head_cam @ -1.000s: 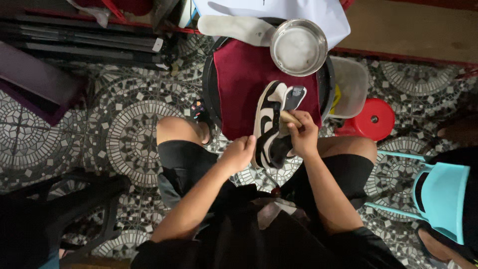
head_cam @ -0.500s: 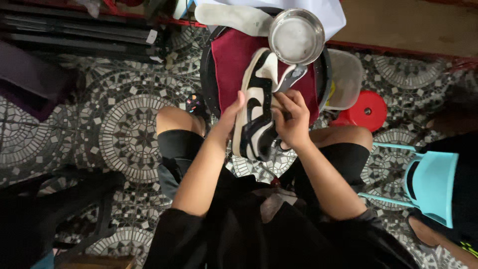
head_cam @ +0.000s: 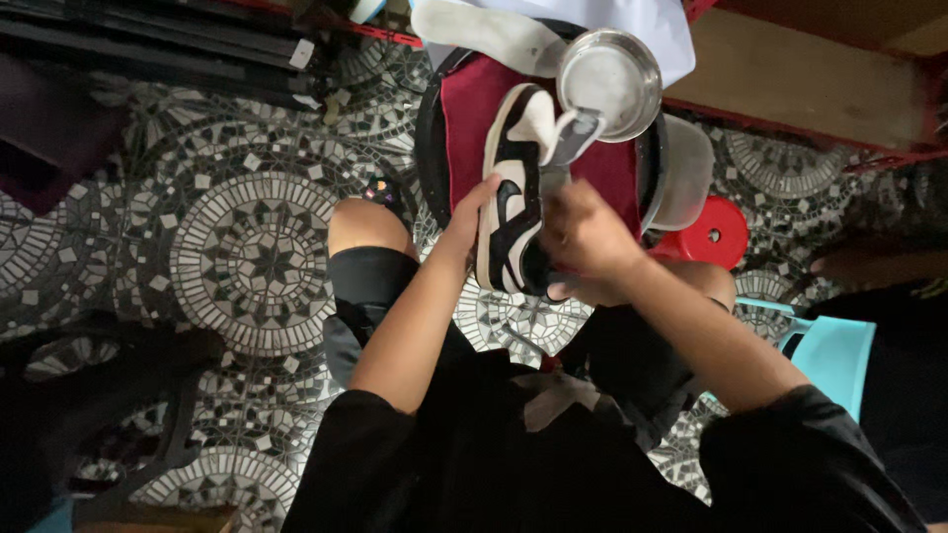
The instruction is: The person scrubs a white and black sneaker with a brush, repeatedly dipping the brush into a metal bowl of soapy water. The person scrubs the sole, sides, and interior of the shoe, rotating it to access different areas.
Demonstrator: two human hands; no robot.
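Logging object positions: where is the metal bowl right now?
In the head view, the metal bowl sits top centre-right, just beyond the black-and-white sneaker's toe, above the red basin.

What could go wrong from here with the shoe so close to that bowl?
The shoe is held up by both hands, left hand and right hand, and its tongue reaches the metal bowl; a nudge might tip the bowl. Anything spilled would likely wet the red cloth beneath.

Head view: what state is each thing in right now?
Sneaker: held up over the basin, toe pointing away.
Left hand: gripping the sneaker's side.
Right hand: closed at the sneaker's other side; what it holds is unclear.
Steel bowl: upright, contents unclear.
Basin: on the floor, lined red.
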